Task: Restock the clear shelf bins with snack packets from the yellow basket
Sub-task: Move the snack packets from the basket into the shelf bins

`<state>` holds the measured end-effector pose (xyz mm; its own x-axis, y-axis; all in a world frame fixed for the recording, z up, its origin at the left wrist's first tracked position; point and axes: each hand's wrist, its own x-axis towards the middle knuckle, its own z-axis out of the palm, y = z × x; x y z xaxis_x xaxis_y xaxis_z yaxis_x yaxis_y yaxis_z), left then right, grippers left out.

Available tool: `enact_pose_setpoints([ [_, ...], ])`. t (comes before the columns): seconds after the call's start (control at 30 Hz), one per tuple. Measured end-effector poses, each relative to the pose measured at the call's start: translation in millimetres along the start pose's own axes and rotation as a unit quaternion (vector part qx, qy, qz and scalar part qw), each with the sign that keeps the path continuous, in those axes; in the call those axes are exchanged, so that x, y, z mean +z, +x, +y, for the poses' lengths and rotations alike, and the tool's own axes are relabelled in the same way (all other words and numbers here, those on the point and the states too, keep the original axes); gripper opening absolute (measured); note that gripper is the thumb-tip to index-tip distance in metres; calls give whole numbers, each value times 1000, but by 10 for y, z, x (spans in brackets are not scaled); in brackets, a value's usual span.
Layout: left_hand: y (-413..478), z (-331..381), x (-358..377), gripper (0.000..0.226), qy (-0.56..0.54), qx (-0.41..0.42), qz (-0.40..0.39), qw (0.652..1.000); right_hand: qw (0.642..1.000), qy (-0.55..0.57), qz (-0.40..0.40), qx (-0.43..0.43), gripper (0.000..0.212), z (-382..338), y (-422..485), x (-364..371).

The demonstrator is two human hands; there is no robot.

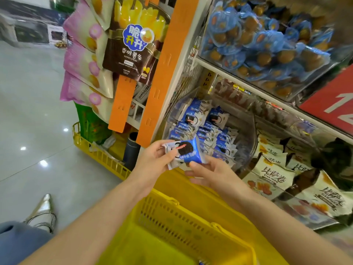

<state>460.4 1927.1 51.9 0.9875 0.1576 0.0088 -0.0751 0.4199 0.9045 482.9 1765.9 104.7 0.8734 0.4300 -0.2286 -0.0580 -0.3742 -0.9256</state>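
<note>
Holding a blue-and-white plastic cookie packet (185, 152) between them, both hands sit just above the far rim of the yellow slotted plastic basket (191, 209) in the near middle of the scene. The left hand (152, 159) grips the packet's left end, its fingers curled round the white edge. The right hand (209, 174) pinches the packet's near right corner, with the thumb on top and the fingers underneath. The packet is tilted and hangs just in front of the curved clear plastic shelf bin (248, 131), not inside it. Matching blue-and-white packets (200, 127) lie piled in that bin.

On the shelf above, another clear bin holds blue-wrapped round brown snacks (267, 44). To the right, cream-coloured snack bags with brown print (275, 171) fill a neighbouring bin, below a red sign (328, 104). On the left, a brown potato-stick bag (131, 46) and pink-and-cream bags (84, 64) hang beside orange display strips (160, 73). A second yellow basket (99, 155) rests on the grey tiled floor (28, 111), and a silver pointed shoe (44, 209) shows at the near left.
</note>
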Motion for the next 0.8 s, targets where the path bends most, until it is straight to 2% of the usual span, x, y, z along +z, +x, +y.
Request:
enact_pose_setpoints([
  [0.1,15,-42,53,31,10,-12,-13,1000,997,56,41,-25,17,109,3,83],
  [0.2,33,-81,90,30,171,18,-16,985,992,66,94,-46,21,136,66,66],
  [0.33,58,-79,142,14,379,134,-24,915,990,41,116,-65,24,116,179,-25],
  [0.43,224,-12,133,31,518,210,-26,829,981,6,171,-90,23,21,340,-223],
  [0.5,388,50,130,36,569,261,-17,780,964,-58,239,-99,30,-47,532,-427],
  [0.6,625,68,147,36,602,282,-37,746,923,-188,323,-87,42,-129,887,-747],
  [0.7,810,-6,129,34,634,285,-62,716,894,-287,334,-80,41,-187,1240,-994],
  [0.8,928,-59,105,35,631,296,-58,714,864,-388,314,-60,40,-205,1570,-1166],
])
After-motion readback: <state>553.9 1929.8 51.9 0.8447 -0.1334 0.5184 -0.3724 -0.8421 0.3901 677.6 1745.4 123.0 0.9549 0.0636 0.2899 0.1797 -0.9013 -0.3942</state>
